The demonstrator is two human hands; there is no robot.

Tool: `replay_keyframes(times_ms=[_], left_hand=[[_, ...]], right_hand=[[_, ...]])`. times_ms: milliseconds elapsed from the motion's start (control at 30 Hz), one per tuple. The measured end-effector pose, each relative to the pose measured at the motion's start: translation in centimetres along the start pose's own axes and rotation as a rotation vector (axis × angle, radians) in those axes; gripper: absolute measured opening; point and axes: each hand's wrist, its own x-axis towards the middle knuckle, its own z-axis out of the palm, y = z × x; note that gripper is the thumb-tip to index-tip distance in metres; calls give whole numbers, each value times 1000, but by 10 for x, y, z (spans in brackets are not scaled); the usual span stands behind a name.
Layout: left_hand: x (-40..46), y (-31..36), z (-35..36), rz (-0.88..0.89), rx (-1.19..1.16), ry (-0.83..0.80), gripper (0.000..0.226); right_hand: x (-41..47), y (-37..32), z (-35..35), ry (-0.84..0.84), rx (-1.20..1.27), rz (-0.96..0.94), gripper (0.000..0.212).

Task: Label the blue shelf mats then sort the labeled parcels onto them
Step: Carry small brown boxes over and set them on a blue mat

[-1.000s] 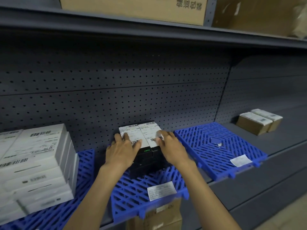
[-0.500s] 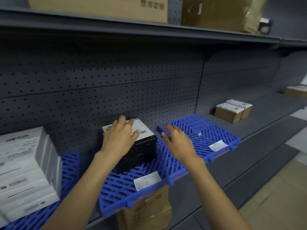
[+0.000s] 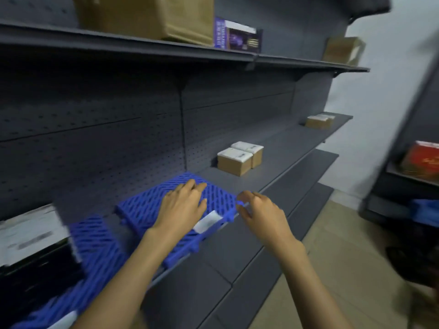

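Note:
The right-hand blue mat (image 3: 145, 205) lies on the grey shelf (image 3: 280, 160) with a white label (image 3: 206, 223) at its front edge. My left hand (image 3: 183, 205) rests flat on this mat, fingers stretched, holding nothing. My right hand (image 3: 259, 213) is at the mat's front right corner, thumb and fingers curled around a blue corner peg. A second blue mat (image 3: 99, 248) lies to the left. On it stands the black parcel (image 3: 38, 271) with a white label on top, blurred, at the left edge.
Two small brown parcels (image 3: 240, 157) with white labels stand further right on the same shelf, and another pair (image 3: 319, 121) near its far end. Cardboard boxes (image 3: 147, 17) and a purple box (image 3: 237, 35) fill the upper shelf. A second rack with a red box (image 3: 422, 162) stands at right.
Both hands left the black parcel on the middle mat and moved right onto the right-hand mat. My view swung to the right.

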Motion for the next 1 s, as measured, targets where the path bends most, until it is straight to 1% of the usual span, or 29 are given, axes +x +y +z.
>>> replay_keyframes(times_ms=[100,267,333,433,533,667,800,900,1000], left_hand=[[40,62,27,72,-37,-12,47],[102,159,69,145,-90,-12,46],[121,188,82,161,-124,-20,44],[145,213,101,169,-112,-39,43],[167,219,119,142,-80,-77,43],[196,202,138,73,-55,-76,43],[232,171,152,-49,7,-74,41],[269,147,160,-115,65,-74,39],[304,127,168,-164,106,-69,39]], right_hand=[[1,73,-22,23,-32,30,24],[4,188,-57,38,-118,112,26],[11,223,-65,55,-135,130,26],[28,260,-67,50,-144,140,28],[52,285,-58,15,-127,109,29],[96,301,-39,-23,-125,51,31],[161,300,-12,-71,-103,-52,30],[216,292,6,-104,-57,-129,33],[268,289,14,-129,-72,-195,32]])
